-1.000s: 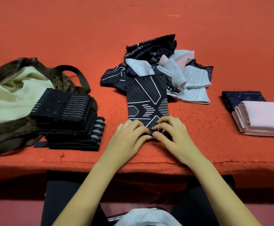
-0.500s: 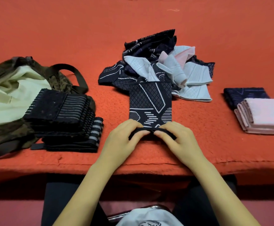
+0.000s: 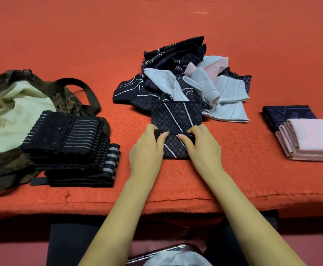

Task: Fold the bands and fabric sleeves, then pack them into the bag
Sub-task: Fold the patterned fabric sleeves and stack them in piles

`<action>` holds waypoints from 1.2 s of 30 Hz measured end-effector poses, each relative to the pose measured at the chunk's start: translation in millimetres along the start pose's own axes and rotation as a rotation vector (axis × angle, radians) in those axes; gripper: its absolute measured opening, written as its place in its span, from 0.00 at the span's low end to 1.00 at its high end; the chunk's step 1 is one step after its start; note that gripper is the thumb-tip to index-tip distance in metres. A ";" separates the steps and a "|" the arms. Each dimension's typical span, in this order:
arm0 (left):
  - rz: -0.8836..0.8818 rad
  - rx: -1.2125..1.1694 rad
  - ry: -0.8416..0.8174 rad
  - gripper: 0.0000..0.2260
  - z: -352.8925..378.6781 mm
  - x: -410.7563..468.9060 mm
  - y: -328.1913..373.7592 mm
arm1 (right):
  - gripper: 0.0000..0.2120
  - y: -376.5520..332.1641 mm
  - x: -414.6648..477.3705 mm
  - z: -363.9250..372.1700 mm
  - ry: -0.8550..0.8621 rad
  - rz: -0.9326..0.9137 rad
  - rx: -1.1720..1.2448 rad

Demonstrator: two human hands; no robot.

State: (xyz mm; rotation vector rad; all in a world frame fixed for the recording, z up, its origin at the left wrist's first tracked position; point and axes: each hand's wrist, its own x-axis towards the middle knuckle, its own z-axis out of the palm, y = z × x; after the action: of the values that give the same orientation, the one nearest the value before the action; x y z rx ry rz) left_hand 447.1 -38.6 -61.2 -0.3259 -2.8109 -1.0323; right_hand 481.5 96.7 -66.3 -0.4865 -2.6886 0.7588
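Pinching the near hem of the navy diamond-patterned sleeve (image 3: 176, 118), the left hand (image 3: 147, 148) and right hand (image 3: 203, 146) hide its side edges near the table's (image 3: 176, 189) front edge. The camouflage bag (image 3: 12, 104) is cut off at the left and the folded pink stack (image 3: 314, 139) at the right. Compared with half a second ago, the hem lies farther up over the sleeve.

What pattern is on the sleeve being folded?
The sleeve: dark navy, small diamond grid, white diagonal lines; head view.

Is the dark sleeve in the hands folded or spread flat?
Partly folded: the left hand and right hand pinch the near end, doubled over onto the sleeve; its far part lies flat.
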 end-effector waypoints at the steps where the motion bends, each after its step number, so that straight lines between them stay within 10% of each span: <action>1: 0.034 -0.051 0.019 0.15 -0.4 -1.5 -0.9 | 0.14 -0.3 1.0 0.4 -0.003 0.008 -0.018; 8: 0.310 0.217 0.112 0.15 9.6 -8.4 -9.1 | 0.14 -1.8 3.3 1.0 -0.002 0.023 -0.051; 36: 0.232 0.124 -0.069 0.19 4.9 -6.4 -22.7 | 0.16 23.9 -14.5 3.7 0.137 -0.284 -0.063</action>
State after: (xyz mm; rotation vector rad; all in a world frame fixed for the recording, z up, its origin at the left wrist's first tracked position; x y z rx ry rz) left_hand 447.6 -53.2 -80.3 -0.6665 -2.7950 -0.8082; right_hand 498.8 108.5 -85.2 -0.1581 -2.5825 0.5413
